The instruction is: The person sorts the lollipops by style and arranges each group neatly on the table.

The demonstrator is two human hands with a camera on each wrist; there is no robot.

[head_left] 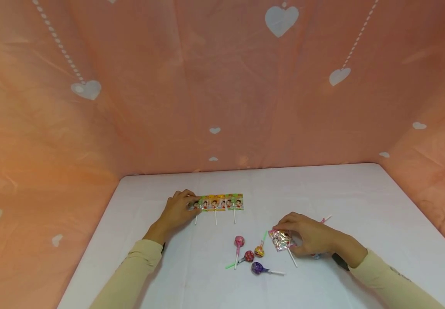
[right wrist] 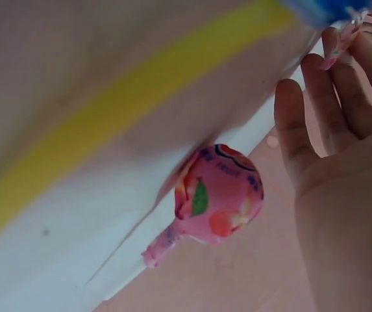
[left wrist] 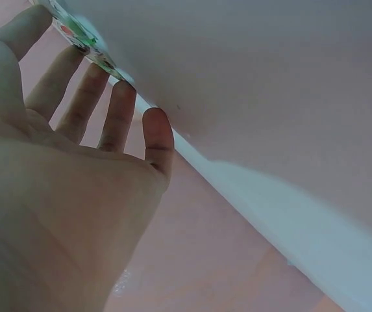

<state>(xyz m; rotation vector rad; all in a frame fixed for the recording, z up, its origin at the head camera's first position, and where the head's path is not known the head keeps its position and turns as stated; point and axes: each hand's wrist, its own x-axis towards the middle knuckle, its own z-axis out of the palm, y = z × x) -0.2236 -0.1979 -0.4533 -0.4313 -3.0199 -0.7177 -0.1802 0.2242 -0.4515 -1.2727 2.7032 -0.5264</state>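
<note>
At the left end of a row of flat wrapped lollipops, my left hand (head_left: 179,210) holds the leftmost green one (head_left: 197,205) between thumb and fingers. An orange flat lollipop (head_left: 215,203) and another green one (head_left: 236,201) lie beside it, sticks toward me. In the left wrist view, the fingertips of the left hand (left wrist: 75,149) are at the wrapper's edge. On the right, my right hand (head_left: 309,234) pinches a flat lollipop in a shiny pink-and-silver wrapper (head_left: 282,240), its white stick slanting down. That wrapper is mostly out of sight in the right wrist view.
Between the hands lie round lollipops: pink (head_left: 239,241), red (head_left: 249,256), orange-yellow (head_left: 259,251) and purple (head_left: 257,268). Beyond the right hand are a pink-wrapped round lollipop (right wrist: 219,195) and a blue wrapper (right wrist: 335,9) by a yellow stick (right wrist: 127,107). Orange cloth (head_left: 222,107) hangs behind the white table (head_left: 191,274).
</note>
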